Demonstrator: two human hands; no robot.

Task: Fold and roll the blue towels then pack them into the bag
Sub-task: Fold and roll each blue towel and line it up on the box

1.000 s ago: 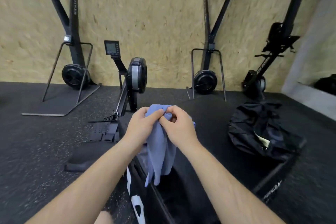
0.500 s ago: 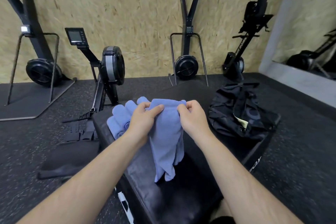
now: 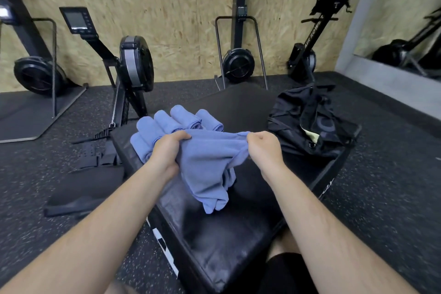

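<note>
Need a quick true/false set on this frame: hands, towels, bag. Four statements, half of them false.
1. The left hand and the right hand both pinch one blue towel along its top edge. True.
2. The rolled towels are packed in the bag. False: they lie in a row on the black box, behind the left hand.
3. The bag sits on the black box, on the person's right. True.
4. The blue towel is rolled tight. False: it hangs loose from the hands.
</note>
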